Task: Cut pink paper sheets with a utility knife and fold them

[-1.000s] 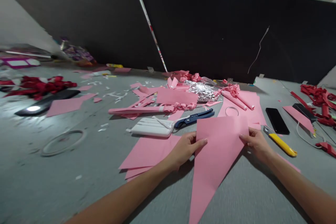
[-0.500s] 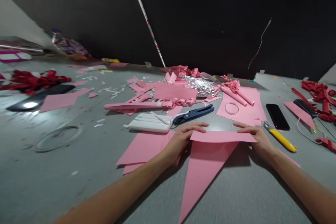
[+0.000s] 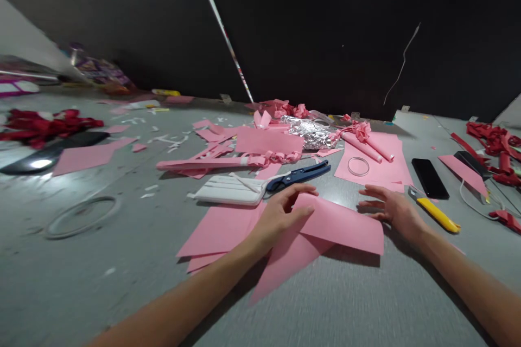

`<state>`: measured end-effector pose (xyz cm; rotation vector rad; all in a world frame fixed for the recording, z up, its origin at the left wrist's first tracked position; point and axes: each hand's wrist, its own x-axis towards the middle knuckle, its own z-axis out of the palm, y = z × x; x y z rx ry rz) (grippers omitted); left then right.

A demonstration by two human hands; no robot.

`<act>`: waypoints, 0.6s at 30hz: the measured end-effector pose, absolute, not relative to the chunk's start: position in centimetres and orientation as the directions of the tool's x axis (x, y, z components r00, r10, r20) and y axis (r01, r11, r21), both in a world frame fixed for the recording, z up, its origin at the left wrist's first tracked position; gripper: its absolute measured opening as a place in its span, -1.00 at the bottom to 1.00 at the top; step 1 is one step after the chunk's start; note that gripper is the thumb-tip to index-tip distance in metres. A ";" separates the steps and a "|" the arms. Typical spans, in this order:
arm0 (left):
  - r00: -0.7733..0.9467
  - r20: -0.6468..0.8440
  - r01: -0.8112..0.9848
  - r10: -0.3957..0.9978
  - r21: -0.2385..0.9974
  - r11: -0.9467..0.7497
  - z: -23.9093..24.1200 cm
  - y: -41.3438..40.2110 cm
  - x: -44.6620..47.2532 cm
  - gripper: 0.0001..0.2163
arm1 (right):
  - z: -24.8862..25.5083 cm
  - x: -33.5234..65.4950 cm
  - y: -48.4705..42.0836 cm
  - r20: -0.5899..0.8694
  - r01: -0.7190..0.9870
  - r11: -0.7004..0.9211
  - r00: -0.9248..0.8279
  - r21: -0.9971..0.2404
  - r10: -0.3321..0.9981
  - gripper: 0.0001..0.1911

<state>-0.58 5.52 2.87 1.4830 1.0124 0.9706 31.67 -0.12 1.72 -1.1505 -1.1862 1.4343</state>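
Observation:
A folded sheet of pink paper point(image 3: 342, 226) is pinched at its left end by my left hand point(image 3: 285, 211), thumb on top and fingers behind. Its upper flap slants down to the right, and a pointed part lies below toward me. My right hand point(image 3: 394, 212) is just off the sheet's right end, fingers apart and holding nothing. Under and beside my left wrist lie more pink sheets point(image 3: 222, 230). Blue-handled scissors point(image 3: 299, 175) lie just beyond my left hand, their blades against a white pad-like object point(image 3: 228, 190). A yellow box cutter point(image 3: 439, 215) lies right of my right hand.
Farther back are rolled pink paper tubes point(image 3: 368, 146), a thin ring point(image 3: 358, 166), crumpled foil point(image 3: 311, 132) and pink scraps. A black phone point(image 3: 430, 178) lies at right, with red ribbon point(image 3: 494, 143) beyond. At left are a tape ring point(image 3: 81, 217) and more red ribbon point(image 3: 49, 124).
My right hand has let go of the sheet's right end, and its fingers have spread. My left thumb now presses on top, and the paper has turned, its right end swinging toward me.

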 end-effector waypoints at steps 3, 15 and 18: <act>0.303 0.121 0.108 0.945 0.981 -0.161 3.3 5.2 -0.7 -0.67 | 2.2 31.2 -0.3 -0.180 0.030 -0.178 -0.195 -0.984 0.964 -0.46; 0.465 0.146 0.074 0.873 0.976 -0.203 3.2 6.2 -2.2 -0.30 | 3.5 30.0 -1.0 -0.146 0.316 -0.083 -0.181 -0.945 0.972 -0.80; 0.644 -0.012 0.209 0.765 0.965 -0.161 4.5 7.2 -2.9 -0.41 | 3.3 29.8 -0.9 -0.106 0.333 -0.044 -0.172 -0.942 0.979 -0.81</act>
